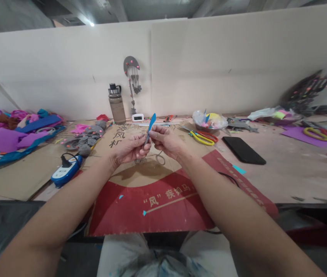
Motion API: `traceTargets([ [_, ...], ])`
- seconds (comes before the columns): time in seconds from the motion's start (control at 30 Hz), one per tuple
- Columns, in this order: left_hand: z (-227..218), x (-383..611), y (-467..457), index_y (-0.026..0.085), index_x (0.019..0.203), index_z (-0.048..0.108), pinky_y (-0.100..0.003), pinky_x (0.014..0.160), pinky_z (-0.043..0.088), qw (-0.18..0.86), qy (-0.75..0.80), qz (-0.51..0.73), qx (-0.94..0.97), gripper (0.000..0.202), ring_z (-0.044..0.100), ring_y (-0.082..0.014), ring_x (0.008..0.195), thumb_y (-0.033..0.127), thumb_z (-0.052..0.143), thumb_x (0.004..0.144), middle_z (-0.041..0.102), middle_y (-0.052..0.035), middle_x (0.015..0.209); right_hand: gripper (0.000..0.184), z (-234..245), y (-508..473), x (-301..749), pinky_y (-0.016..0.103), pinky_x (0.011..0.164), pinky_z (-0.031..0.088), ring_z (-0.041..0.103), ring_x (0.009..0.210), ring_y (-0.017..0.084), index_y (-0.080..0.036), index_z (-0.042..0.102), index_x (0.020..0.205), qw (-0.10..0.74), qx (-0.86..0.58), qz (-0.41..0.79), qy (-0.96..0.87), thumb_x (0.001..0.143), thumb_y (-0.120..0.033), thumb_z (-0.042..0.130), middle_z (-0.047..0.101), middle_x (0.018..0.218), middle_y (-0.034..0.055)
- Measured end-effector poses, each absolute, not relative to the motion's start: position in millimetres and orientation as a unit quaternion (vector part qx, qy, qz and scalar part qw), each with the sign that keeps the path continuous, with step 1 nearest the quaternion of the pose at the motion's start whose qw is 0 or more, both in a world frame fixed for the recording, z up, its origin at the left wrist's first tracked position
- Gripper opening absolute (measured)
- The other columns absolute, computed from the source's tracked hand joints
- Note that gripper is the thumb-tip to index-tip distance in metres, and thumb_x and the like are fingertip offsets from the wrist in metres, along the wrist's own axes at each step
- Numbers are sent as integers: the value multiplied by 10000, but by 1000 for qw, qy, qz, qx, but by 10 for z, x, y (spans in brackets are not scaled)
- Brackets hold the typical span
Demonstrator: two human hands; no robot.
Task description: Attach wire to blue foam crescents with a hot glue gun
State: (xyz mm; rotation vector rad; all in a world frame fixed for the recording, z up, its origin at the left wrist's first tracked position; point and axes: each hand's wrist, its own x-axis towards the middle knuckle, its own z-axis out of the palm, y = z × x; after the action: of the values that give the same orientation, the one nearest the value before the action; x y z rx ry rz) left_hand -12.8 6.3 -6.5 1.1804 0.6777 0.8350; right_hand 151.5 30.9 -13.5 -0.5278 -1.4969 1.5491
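A narrow blue leaf-shaped piece of felt or paper (151, 122) stands nearly upright between my two hands, over the middle of the cardboard. My left hand (133, 148) is closed on its lower end, thumb on top. My right hand (165, 140) pinches it from the other side with thumb and forefinger. The hands almost touch each other. Beneath them lies a red and brown printed cardboard sheet (166, 213), with small blue scraps (144, 212) on its red part.
Yellow-handled scissors (202, 138) and a black phone (243, 150) lie right. A blue-white power strip (66, 171), grey felt pieces (86, 140) and a colourful felt pile (4, 140) are left. Behind stand a water bottle (117, 107) and a small clock (137, 117).
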Motion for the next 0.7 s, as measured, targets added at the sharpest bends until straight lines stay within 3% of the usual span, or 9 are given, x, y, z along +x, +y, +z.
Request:
traceTargets([
  [0.17,-106,-24,74,170,837,642,-247,568,462,615,297,468,560,203,598,-147,719,347,666,738,629,-75,825,249,-171,378,1493,212,393,143,276,410,51,-206,437,682,499,-307,576,-571,737,-369,617,430,539,-63],
  [0.27,-146,4,99,188,883,674,-286,661,503,554,311,488,599,200,606,-195,884,333,644,747,641,-81,921,236,-195,411,1481,207,386,168,298,416,48,-196,456,669,517,-346,536,-571,762,-365,593,485,572,-40],
  [0.5,-178,-20,125,155,927,679,-221,499,477,443,383,488,647,281,624,-192,847,374,598,771,666,-92,920,213,-228,430,1451,213,401,223,312,414,50,-193,482,669,527,-377,481,-591,789,-348,567,512,569,-32],
  [0.7,-173,-31,126,130,845,644,-224,511,500,428,389,521,628,270,629,-175,803,386,599,771,675,-96,887,196,-221,412,1439,209,388,215,281,398,47,-198,484,760,526,-342,511,-588,802,-379,546,468,558,-58],
])
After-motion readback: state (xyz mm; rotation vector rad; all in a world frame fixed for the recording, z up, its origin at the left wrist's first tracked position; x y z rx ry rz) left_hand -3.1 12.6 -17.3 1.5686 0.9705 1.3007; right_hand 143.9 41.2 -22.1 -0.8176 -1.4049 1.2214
